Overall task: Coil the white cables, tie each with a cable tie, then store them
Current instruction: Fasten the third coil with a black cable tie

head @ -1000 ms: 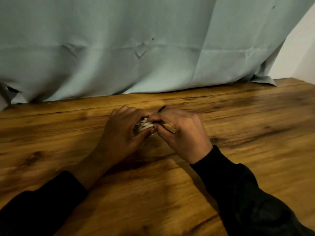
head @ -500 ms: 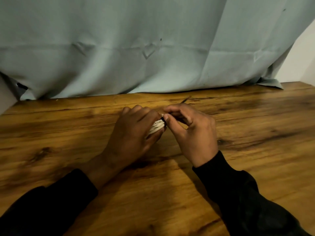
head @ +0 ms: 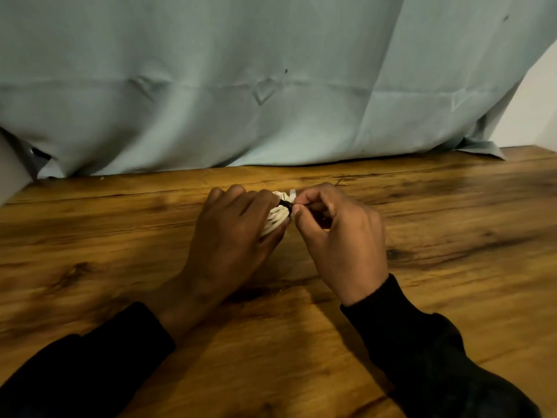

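white cable (head: 275, 217), coiled into a tight bundle, sits between our two hands just above the wooden table (head: 452, 224), nearer its far edge than the near one. our left hand (head: 232, 236) is curled around the coil, fingers over the top and thumb underneath, hiding most of it. a black cable tie (head: 286, 204) wraps the exposed end of the bundle. our right hand (head: 340, 233) is closed in a pinch, thumb and forefinger meeting on the tie right beside the coil. a pale blue cloth (head: 271, 86) hangs along the far edge. black sleeves (head: 437, 357) cover both forearms.
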